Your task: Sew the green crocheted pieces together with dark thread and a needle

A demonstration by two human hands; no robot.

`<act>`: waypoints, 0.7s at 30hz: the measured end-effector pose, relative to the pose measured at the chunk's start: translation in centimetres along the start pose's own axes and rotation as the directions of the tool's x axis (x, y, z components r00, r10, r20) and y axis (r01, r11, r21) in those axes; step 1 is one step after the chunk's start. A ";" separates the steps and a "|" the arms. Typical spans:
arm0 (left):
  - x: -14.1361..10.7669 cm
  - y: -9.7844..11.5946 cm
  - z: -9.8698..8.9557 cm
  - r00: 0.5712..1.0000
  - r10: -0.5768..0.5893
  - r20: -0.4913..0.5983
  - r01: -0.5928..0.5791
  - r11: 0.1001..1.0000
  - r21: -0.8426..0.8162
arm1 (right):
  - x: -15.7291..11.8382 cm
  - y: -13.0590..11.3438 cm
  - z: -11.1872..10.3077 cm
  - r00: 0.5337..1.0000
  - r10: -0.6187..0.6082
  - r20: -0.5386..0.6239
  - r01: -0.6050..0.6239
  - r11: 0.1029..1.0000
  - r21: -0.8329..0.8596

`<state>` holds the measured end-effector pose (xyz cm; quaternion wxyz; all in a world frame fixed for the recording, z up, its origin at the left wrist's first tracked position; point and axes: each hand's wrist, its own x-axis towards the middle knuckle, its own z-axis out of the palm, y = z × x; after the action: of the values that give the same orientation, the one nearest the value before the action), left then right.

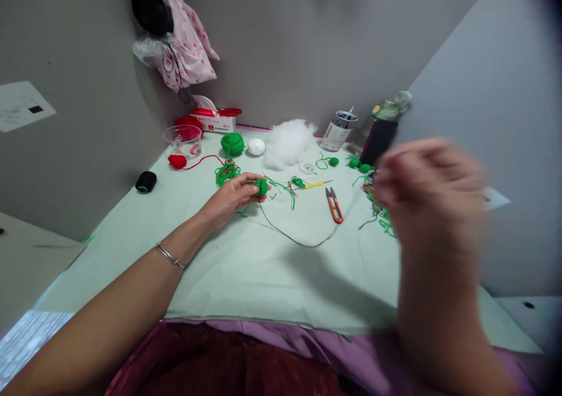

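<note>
Left hand (pixel 232 198) pinching the green ball (pixel 262 187), keep the dark thread (pixel 304 245) snag-free; the right hand's (pixel 434 194) blurred grip cannot be told.

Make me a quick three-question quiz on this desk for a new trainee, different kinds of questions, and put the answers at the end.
1. What is the left hand holding?
2. True or false: in the picture, the fluffy white stuffing lies between the green yarn ball and the can.
3. Which of these lies nearest the orange-handled snips?
A) the red yarn ball
B) the yellow-handled tool
C) the black spool

Key:
1. A small green crocheted piece.
2. True.
3. B.
</note>
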<state>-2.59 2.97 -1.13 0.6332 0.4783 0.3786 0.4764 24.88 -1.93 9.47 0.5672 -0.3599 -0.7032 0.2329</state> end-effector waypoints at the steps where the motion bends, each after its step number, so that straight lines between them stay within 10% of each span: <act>1: -0.1 0.0 0.1 1.000 -0.005 0.004 0.005 1.000 0.001 | -0.2 0.7 1.4 0.998 0.053 0.046 -0.054 0.998 0.025; 7: -0.3 0.2 0.7 0.998 0.030 0.055 -0.031 0.999 0.014 | -2.4 3.4 6.9 0.964 0.158 0.216 -0.130 0.982 -0.136; 21: -0.7 -1.5 2.5 0.989 0.144 0.035 -0.143 0.989 -0.022 | -3.7 6.5 9.5 0.986 0.070 0.152 -0.014 0.940 -0.340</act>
<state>-0.12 1.55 -1.91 0.6086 0.5070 0.3269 0.5155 17.66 0.12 0.03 0.4332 -0.4467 -0.7684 0.1495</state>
